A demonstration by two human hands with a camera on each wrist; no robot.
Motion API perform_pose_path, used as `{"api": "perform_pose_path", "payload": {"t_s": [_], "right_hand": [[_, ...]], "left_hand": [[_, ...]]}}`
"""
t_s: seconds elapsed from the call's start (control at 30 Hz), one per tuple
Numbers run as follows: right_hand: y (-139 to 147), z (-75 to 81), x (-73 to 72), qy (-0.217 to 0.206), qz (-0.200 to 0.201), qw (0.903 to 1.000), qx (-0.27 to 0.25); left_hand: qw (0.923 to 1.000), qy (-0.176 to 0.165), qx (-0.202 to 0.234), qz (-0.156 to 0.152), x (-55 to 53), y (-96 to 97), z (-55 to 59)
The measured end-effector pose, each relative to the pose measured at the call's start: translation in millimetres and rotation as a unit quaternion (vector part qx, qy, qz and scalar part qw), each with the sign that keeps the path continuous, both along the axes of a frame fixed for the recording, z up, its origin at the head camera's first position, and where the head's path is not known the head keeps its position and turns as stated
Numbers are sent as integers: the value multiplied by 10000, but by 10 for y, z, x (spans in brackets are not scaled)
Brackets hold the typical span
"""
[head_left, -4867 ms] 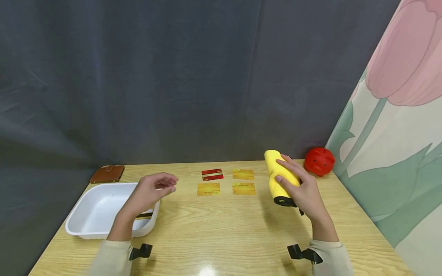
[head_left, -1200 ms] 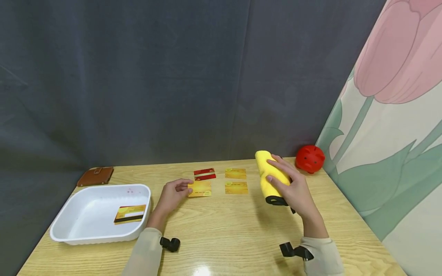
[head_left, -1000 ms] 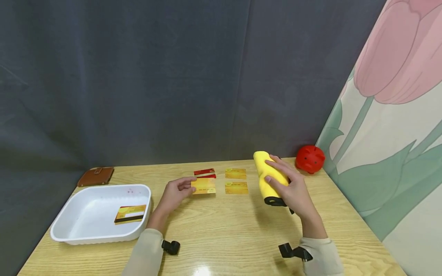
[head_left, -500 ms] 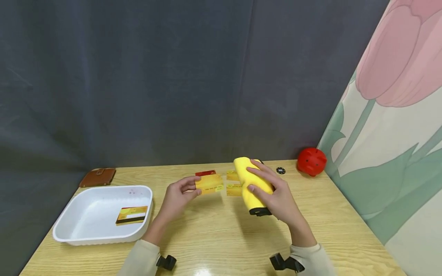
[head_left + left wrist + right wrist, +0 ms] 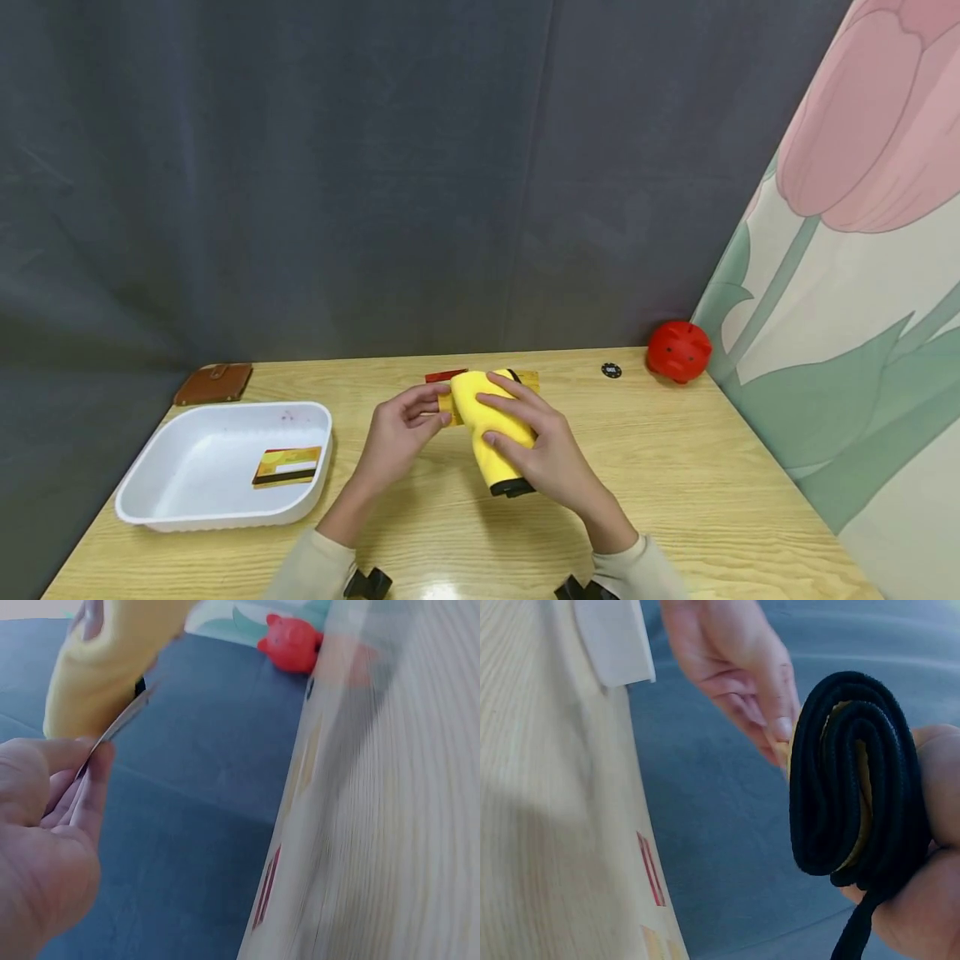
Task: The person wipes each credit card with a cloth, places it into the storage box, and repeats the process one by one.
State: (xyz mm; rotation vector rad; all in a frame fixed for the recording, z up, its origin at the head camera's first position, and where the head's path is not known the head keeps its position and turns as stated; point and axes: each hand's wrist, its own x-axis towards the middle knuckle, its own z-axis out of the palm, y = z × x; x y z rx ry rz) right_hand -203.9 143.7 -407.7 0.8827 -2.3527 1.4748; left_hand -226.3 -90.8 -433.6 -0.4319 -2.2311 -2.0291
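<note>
My left hand (image 5: 397, 429) pinches a yellow bank card (image 5: 447, 407) between thumb and fingers, held above the table. A rolled yellow cloth (image 5: 478, 417) with black edging is gripped in my right hand (image 5: 553, 454). The cloth overlaps the card's right part in the head view, hiding it. In the left wrist view the card (image 5: 124, 720) shows nearly edge-on, right beside the cloth (image 5: 90, 682). The right wrist view shows the roll's layered black end (image 5: 855, 780). Behind the hands, a red card (image 5: 444, 377) and a yellow card (image 5: 529, 381) lie on the table, partly covered.
A white tray (image 5: 183, 475) on the left holds overlapping cards (image 5: 287, 468). Behind it lies a brown wallet (image 5: 213, 385). At the back right are a black round chip (image 5: 611, 370) and a red piggy bank (image 5: 678, 352). A dark curtain (image 5: 375, 183) hangs behind the table.
My left hand has come from over the tray, picked up the front-left yellow card and lifted it. The right hand has carried the cloth left to the card, uncovering the chip.
</note>
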Motion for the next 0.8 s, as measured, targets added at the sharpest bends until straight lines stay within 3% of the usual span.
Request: {"api": "perform_pose_path", "payload": {"t_s": [0.3, 0.53, 0.8], "right_hand": [[-26, -20, -33, 111, -367, 9992, 129], [51, -64, -106, 210, -644, 9976, 111], [278, -53, -197, -116, -1132, 9935, -77]], "left_hand": [[9976, 369, 581, 46, 75, 99, 69], [9979, 315, 551, 147, 106, 116, 93], [9982, 334, 426, 240, 104, 77, 130]]}}
